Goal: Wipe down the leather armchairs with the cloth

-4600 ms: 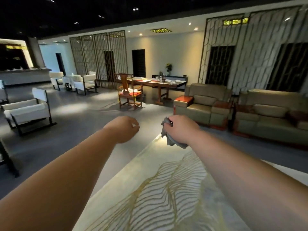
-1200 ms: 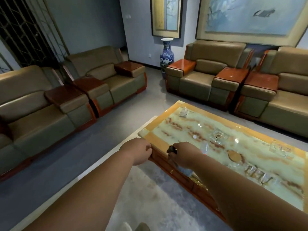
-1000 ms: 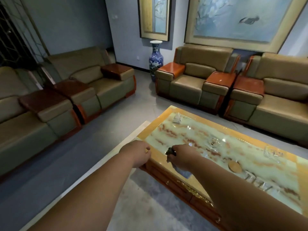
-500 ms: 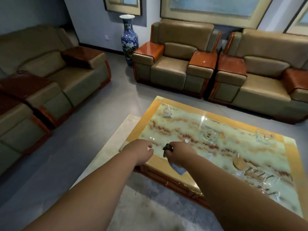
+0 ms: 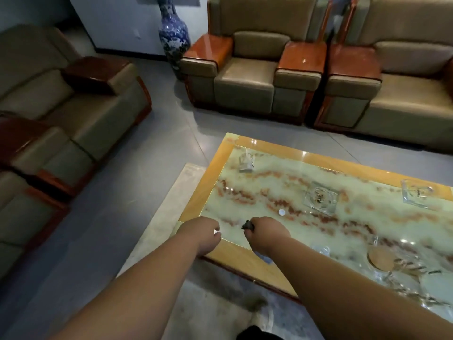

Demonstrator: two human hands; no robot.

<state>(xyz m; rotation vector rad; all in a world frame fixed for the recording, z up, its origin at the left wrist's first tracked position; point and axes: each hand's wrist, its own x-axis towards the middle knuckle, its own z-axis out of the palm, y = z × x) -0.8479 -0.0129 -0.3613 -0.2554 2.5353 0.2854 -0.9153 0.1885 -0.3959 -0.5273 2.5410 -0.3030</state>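
Observation:
My right hand (image 5: 266, 235) grips a dark grey cloth (image 5: 248, 225); a bit of it sticks out by the thumb and more hangs below the wrist. My left hand (image 5: 202, 233) is a curled fist holding nothing, just left of the right. Both hover over the near-left corner of the coffee table. A tan leather armchair (image 5: 252, 77) with orange wooden arm tops stands ahead. Another armchair (image 5: 404, 94) is at the right, and more armchairs (image 5: 73, 99) line the left side.
A marble-topped coffee table (image 5: 228, 155) with an orange border carries glass ashtrays (image 5: 320, 198) and other glassware. A pale rug (image 5: 171, 217) lies under it. A blue and white vase (image 5: 173, 35) stands in the far corner. Grey floor runs between the table and chairs.
The view has swung right and tipped down, from the open hall to the seating area. The armchairs and table are nearer. Both hands keep their pose, the right still gripping the cloth.

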